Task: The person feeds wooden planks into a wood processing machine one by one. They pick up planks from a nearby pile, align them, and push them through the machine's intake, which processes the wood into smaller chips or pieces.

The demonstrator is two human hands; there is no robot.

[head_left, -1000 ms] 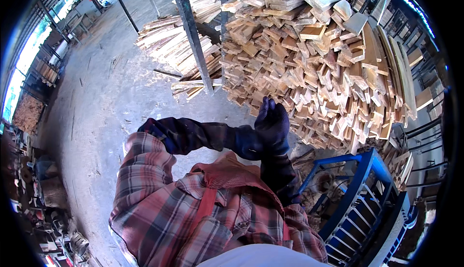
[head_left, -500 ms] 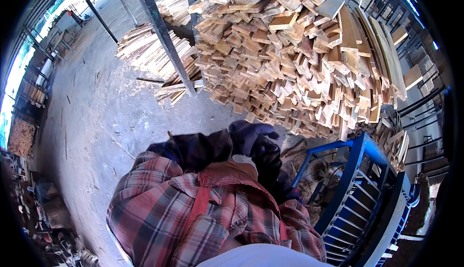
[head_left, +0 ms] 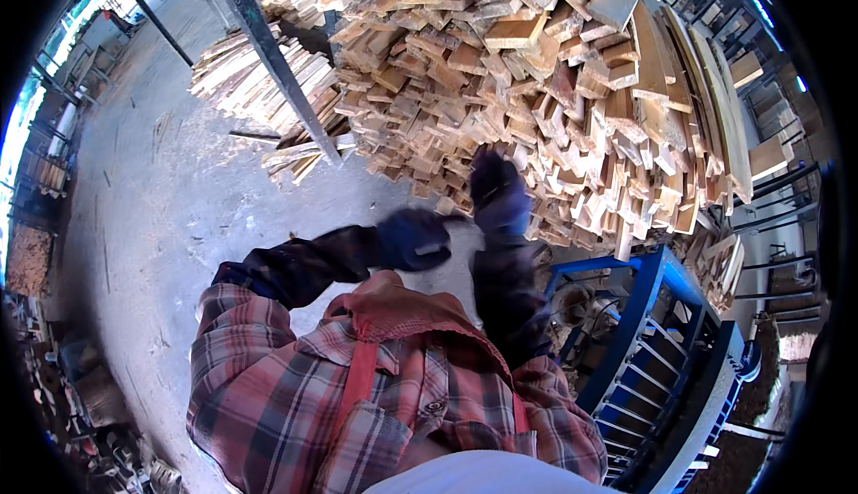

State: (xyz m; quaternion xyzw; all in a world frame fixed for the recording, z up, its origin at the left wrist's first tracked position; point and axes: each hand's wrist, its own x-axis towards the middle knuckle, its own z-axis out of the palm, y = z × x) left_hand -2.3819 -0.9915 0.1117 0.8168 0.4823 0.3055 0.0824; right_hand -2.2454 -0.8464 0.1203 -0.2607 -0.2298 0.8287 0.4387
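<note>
My left hand, in a dark blue glove, is held in front of my chest, its fingers loosely bent and apart with nothing visible between them. To its right, my right hand, gloved too, stretches forward and is smeared by motion; its fingers cannot be made out. It overlaps the lower edge of a big stack of sawn boards, whose ends face me unevenly. Whether it touches a board cannot be told. Dark sleeves cover both forearms.
A blue metal frame with pale rollers stands close at my right. Ahead to the left, a dark steel post rises beside a lower pile of thin wood strips. Grey concrete floor stretches left.
My hands, earlier together near my chest, have come apart. The right one has moved forward toward the stack; the left arm has swung outward to the left. The view has shifted slightly.
</note>
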